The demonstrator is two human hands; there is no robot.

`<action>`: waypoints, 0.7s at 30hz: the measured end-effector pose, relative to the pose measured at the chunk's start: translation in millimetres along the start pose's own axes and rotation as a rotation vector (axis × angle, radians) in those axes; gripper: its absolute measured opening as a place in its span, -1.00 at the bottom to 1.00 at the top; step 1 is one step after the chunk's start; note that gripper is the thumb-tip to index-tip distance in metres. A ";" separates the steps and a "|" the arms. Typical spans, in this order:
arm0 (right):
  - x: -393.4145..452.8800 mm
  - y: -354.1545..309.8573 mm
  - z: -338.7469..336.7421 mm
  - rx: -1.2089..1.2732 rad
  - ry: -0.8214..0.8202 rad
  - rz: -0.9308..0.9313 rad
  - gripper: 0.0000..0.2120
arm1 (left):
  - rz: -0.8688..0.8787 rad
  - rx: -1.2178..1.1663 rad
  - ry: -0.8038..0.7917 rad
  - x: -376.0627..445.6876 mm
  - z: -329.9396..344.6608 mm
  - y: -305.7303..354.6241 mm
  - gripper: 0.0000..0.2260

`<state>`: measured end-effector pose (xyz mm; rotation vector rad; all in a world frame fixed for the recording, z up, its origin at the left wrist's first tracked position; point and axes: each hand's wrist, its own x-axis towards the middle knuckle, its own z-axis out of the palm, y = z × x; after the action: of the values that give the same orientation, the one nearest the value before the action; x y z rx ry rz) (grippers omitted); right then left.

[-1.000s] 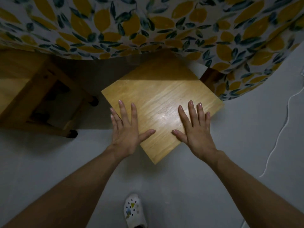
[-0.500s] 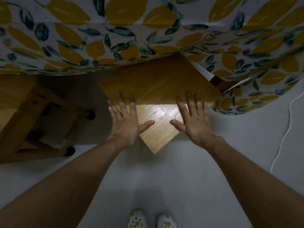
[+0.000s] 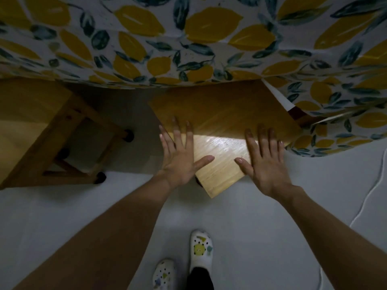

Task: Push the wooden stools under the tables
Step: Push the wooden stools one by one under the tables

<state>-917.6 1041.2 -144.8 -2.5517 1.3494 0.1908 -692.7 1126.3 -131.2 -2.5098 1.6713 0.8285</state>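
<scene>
A wooden stool with a square seat stands corner-on toward me, its far half in shadow under the table's lemon-print cloth. My left hand lies flat on the seat's left edge, fingers spread. On the right edge my right hand lies flat the same way. Neither hand holds anything. A second wooden stool stands at the left, partly under the cloth, its legs and black feet showing.
The cloth hangs over the whole top of the view and droops at the right. A dark table leg shows beside the stool's right corner. A white cable trails on the grey floor at right. My shoes are below.
The stool has slid farther under the cloth with both hands flat on it. My view has moved closer to the table, and one foot has stepped forward.
</scene>
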 end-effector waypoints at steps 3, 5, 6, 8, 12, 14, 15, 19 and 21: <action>0.4 -20.5 -9.2 0.004 -0.018 0.113 -0.30 | 0.096 -0.065 -0.049 -4.2 -6.8 -12.1 -0.16; 4.2 -51.8 -17.1 0.066 0.010 0.189 -0.25 | 0.177 -0.110 -0.060 -10.8 -13.8 -33.3 -0.27; 5.5 -71.8 -20.0 0.092 0.013 0.192 -0.21 | 0.198 -0.141 -0.045 -15.7 -16.8 -48.2 -0.32; 9.5 -116.7 -20.7 0.121 0.020 0.147 -0.18 | 0.180 -0.204 0.034 -25.0 -23.2 -87.3 -0.37; 24.3 -223.6 -6.6 0.174 0.088 0.047 -0.20 | 0.067 -0.244 0.247 -46.6 -50.4 -191.5 -0.38; 31.2 -286.5 5.0 0.186 0.101 0.010 -0.19 | 0.059 -0.230 0.350 -60.6 -71.6 -251.9 -0.39; 33.1 -320.5 12.0 0.197 0.087 -0.014 -0.18 | 0.057 -0.227 0.386 -68.9 -82.8 -284.2 -0.40; 34.1 -456.4 46.5 0.267 0.013 -0.090 -0.13 | 0.046 -0.126 0.383 -102.4 -115.5 -422.0 -0.40; 36.4 -521.1 62.1 0.281 0.006 -0.141 -0.11 | 0.005 -0.090 0.308 -113.5 -127.7 -490.8 -0.34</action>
<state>-466.4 1311.3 -131.2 -2.3975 1.1045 -0.0317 -249.2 1395.9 -105.7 -2.8172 1.7568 0.5498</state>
